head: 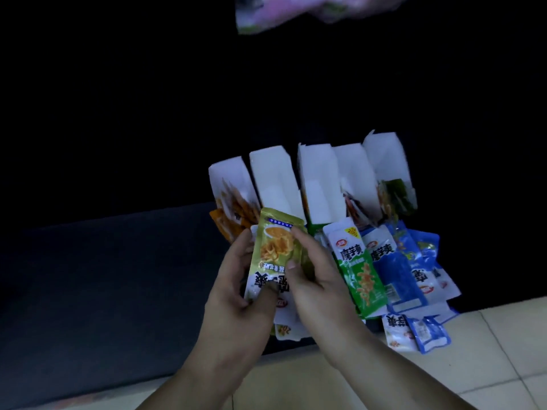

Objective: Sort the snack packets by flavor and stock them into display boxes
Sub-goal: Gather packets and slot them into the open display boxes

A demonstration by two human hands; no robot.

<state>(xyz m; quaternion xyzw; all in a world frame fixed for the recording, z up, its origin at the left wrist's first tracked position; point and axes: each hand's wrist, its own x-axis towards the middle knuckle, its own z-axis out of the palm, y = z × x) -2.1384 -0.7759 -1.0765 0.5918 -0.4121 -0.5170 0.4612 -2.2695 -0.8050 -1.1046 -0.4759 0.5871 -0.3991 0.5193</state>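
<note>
Green packet: 魔芋爽 in black on its white top; the small red oval logo above it is too small to read.
Blue packet, just beside it: 魔芋爽 in the same black characters.
Olive-gold packet: black characters upside down, partly covered; only 爽 is legible.

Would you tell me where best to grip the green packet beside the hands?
Probably the near sealed end of the green packet, approached from the person's side: it lies flat atop the pile, and display boxes crowd its far end.
</note>
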